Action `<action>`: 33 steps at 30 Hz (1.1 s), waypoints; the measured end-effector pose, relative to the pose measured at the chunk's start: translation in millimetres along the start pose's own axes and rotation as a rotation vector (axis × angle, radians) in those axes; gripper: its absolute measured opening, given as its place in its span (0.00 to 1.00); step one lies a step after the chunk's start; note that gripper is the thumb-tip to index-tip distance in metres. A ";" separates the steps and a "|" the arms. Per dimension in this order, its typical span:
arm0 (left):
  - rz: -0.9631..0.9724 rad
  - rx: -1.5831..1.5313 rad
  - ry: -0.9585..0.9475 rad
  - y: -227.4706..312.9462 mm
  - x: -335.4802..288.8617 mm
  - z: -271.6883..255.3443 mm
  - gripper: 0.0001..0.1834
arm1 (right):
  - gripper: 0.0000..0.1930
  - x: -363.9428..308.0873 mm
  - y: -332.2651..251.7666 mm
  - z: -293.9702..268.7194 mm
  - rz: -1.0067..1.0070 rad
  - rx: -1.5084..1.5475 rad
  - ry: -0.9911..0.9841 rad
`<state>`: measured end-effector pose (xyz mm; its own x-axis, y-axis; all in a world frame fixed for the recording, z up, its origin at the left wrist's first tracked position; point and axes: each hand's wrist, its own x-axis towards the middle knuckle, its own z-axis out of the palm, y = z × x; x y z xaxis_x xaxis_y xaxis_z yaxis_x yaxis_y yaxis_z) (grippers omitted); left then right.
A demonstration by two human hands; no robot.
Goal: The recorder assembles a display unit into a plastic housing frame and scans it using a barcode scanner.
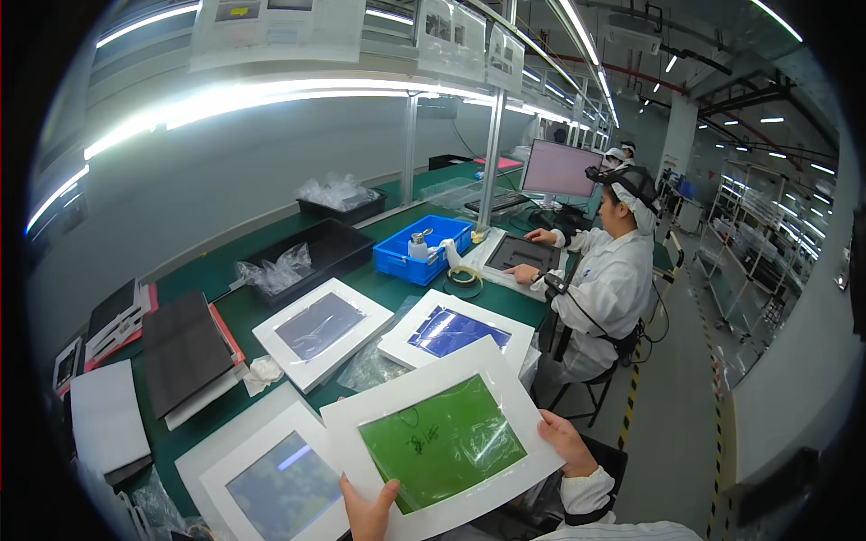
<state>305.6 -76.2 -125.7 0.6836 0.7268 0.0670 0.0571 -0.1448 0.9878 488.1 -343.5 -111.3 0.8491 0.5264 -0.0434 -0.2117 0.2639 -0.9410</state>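
Above the near part of the tabletop [203, 419], the green-screened white frame [444, 442] sits tilted, the left hand [368, 507] pinching its lower left side with the thumb on the front and the right hand [566, 444] pinching its right side. Handling it well probably means keeping both thumbs on the white border, off the shiny green middle, and holding firmly without flexing it. Its left edge, overlapping the grey-screened frame [281, 491] in view, is best kept from scraping it.
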 end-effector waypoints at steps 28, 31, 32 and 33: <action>-0.032 0.055 -0.069 3.9 5.7 2.8 0.48 | 0.22 -6.4 -0.5 3.0 -0.086 0.053 0.048; -0.119 -0.377 -0.273 14.7 8.4 -0.1 0.46 | 0.23 -7.3 5.0 -14.7 -0.067 0.084 0.074; -0.121 -0.383 -0.270 16.2 7.5 -0.9 0.46 | 0.23 -7.9 6.7 -21.0 -0.065 0.077 0.072; -0.124 -0.551 -0.305 16.6 7.0 -1.4 0.45 | 0.23 -7.4 9.9 -27.7 -0.074 0.104 0.108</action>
<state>310.3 -72.6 -108.7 0.8771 0.4801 -0.0153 -0.1777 0.3539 0.9183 493.1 -367.1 -129.6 0.9100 0.4143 -0.0163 -0.1911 0.3842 -0.9032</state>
